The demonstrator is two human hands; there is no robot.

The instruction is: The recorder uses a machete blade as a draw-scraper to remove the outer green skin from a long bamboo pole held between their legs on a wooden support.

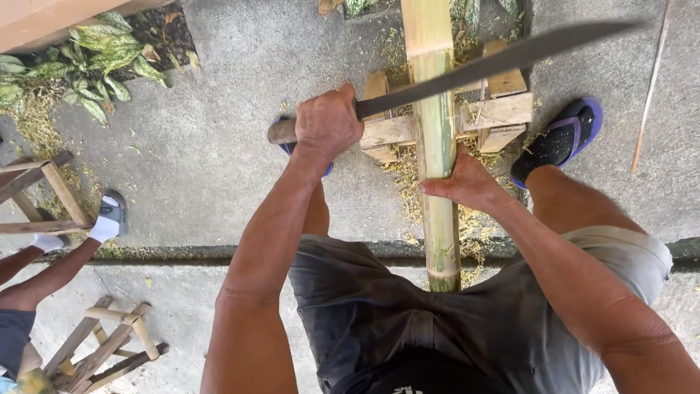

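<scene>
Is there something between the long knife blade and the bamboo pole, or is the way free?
Nothing visible blocks it. The left hand holds the long knife with the blade crossing over the bamboo pole, which lies on a wooden stand. The right hand grips the pole below the blade, not under it.

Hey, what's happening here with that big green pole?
A person steadies a bamboo pole with the right hand. The pole lies on a small wooden stand. The left hand grips a long machete, its blade crossing the pole. Shavings litter the concrete. Another person's leg shows at left.
</scene>
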